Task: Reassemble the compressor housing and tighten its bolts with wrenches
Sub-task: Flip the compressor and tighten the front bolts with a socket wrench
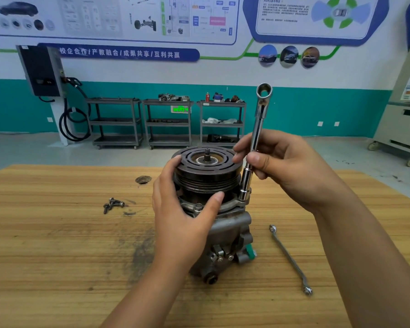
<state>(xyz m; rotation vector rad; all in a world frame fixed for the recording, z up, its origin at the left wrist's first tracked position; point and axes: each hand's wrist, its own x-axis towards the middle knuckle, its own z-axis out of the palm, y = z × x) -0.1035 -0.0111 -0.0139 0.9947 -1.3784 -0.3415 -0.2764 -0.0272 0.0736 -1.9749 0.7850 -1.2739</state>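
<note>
From the head view, three grey metal carts [168, 121] stand in a row against the teal back wall. The middle cart carries a metal engine part on its top shelf. The right one carries a red can [207, 96] and several dark parts on top, white cloths [219, 120] on its middle shelf and a dark object on the bottom shelf. The left cart's shelves are too dim to read. A black wall charger [42, 69] with a looped cable hangs to their left.

A blue banner [118, 53] on the wall reads "校企合作/产教融合/成果共享/互利共赢". The panel [315, 17] at upper right is headed "ADAS"; its smaller text is too blurred to read. A green lit sign [180, 109] glows behind the middle cart.

The compressor [225, 233] stands upright on the wooden desk [57, 233], near its middle, with its dark grooved pulley [206, 169] on top. The left hand [182, 216] wraps the pulley from the left, fingers curled over the far rim and thumb pressed on the near grooves. The right hand [287, 169], just right of the pulley, pinches the shaft of a long socket wrench [258, 129] between thumb and fingers. The wrench stands nearly upright, its lower socket seated on the housing flange beside the pulley. A ring spanner [289, 256] lies on the desk to the right of the compressor, apart from both hands. Three loose bolts [113, 204] lie to the left, near a round hole [143, 179] in the desk.
</note>
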